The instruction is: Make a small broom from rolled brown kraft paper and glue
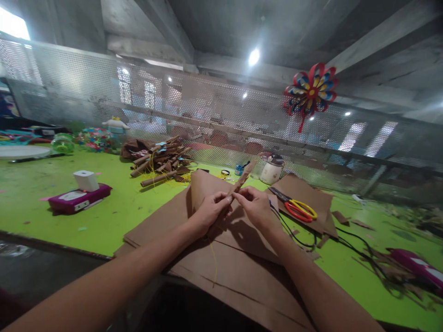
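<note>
Left hand [211, 210] and right hand [256, 206] pinch a paper roll [243, 179] with closed fingertips, likely to hold it wound tight; scissors [296, 208] lie near.

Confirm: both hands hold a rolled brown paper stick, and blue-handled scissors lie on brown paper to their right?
Wrong handle colour: the head view shows the scissors with red and yellow handles. The left hand and right hand do hold the rolled paper stick.
</note>
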`<state>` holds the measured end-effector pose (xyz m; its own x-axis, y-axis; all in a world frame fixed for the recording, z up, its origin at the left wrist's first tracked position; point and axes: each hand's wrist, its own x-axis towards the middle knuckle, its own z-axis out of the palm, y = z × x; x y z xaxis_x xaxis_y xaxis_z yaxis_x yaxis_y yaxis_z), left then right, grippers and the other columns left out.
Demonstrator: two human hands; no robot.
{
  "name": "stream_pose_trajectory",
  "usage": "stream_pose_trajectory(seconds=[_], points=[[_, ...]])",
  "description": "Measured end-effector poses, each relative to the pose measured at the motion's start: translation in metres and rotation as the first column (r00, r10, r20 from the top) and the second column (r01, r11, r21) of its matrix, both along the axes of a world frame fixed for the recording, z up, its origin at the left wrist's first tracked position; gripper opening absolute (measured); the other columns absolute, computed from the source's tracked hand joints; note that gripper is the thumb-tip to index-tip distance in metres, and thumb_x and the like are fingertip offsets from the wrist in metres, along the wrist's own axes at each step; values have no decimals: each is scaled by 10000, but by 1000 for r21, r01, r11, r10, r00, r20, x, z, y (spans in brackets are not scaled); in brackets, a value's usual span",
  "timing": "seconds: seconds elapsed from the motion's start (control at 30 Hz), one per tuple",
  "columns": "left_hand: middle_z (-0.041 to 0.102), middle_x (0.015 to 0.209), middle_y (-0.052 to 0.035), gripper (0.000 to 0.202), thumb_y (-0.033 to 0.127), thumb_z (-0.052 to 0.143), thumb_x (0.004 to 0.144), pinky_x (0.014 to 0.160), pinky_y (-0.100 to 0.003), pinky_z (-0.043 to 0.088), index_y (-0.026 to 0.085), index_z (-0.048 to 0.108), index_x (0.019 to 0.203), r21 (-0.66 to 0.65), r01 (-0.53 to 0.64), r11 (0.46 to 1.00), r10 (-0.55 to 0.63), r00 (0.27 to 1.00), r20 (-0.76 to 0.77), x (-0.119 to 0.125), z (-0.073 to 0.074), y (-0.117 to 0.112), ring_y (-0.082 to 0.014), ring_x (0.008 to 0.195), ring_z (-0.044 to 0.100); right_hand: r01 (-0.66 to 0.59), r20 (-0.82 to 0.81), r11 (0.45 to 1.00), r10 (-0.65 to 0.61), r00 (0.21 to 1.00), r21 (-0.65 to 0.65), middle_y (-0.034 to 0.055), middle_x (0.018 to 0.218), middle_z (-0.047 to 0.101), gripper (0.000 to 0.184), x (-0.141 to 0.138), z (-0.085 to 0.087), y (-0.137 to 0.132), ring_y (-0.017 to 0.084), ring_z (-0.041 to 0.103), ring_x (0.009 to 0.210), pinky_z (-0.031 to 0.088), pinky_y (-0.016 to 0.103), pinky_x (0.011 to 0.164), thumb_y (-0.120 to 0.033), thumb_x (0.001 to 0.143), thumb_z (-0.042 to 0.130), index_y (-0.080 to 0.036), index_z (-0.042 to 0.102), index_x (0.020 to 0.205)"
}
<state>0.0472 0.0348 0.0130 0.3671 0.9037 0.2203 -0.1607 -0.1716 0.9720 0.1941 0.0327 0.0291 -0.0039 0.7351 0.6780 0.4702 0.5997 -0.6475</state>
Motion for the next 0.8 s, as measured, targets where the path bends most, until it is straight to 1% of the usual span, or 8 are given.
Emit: stream_pose_trajectory(seconds=[0.23,0.33,0.53,0.8], points=[[544,620,6,294,408,552,731,489,-189,361,143,563,860,-2,4,1000,-4,1000,16,0,2,-2,-71,513,466,14,29,999,-15,999,34,5,588,569,183,0,-2,2,117,474,530,367,235,511,-327,715,576,-165,580,630],[549,627,2,299,407,554,729,494,-191,365,140,564,861,5,1,1000,-1,1000,17,0,1,-2,-77,526,479,10,35,999,-11,999,32,7,589,571,191,-1,-2,1,116,476,538,368,228,509,-334,720,570,-159,588,645],[543,602,9,300,401,566,715,481,-194,364,134,563,851,-1,0,1000,0,999,35,0,1,-2,-71,492,467,10,41,1000,-11,999,19,10,589,576,195,-1,-1,0,109,477,534,371,221,519,-324,717,579,-143,601,644],[545,625,-3,231,342,559,728,483,-185,376,138,545,835,-32,27,999,-24,995,98,-2,2,-1,-86,537,508,-18,24,1000,17,1000,13,2,578,557,184,-4,-4,-1,106,461,528,363,220,512,-317,716,581,-149,594,641]])
